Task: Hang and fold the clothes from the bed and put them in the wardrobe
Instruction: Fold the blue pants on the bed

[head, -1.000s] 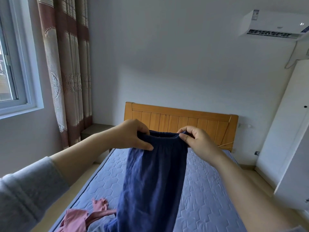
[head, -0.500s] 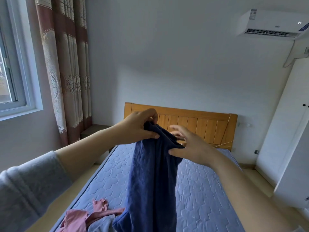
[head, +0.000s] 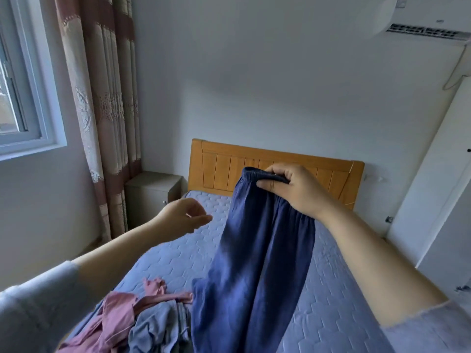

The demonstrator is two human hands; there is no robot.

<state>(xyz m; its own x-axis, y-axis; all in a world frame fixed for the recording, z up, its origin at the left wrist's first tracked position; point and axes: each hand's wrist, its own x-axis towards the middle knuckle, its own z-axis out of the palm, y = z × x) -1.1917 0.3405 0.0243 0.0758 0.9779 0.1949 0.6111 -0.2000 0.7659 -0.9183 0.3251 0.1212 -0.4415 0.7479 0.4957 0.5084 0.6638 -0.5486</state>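
I saw a pair of navy trousers (head: pixel 254 263) of thin, crinkled cloth held up over the bed (head: pixel 331 314), their gathered elastic waistband bunched at the top and the legs hanging in long soft folds to the bottom edge of the view. My right hand (head: pixel 293 189) gripped that waistband, fingers and thumb clamped tight on the bunched cloth, forearm bare, a grey sleeve pushed back near the elbow. My left hand (head: pixel 182 217) hung apart from the trousers, empty, fingers loosely curled and slightly spread. The mattress bore a pale blue cover quilted in hexagons. Near its foot lay a crumpled pink garment (head: pixel 119 317) and a rumpled grey-blue garment (head: pixel 158 329), touching. A slatted wooden headboard (head: pixel 216 169) stood beyond. The white wardrobe (head: pixel 433 187) stood at the right.
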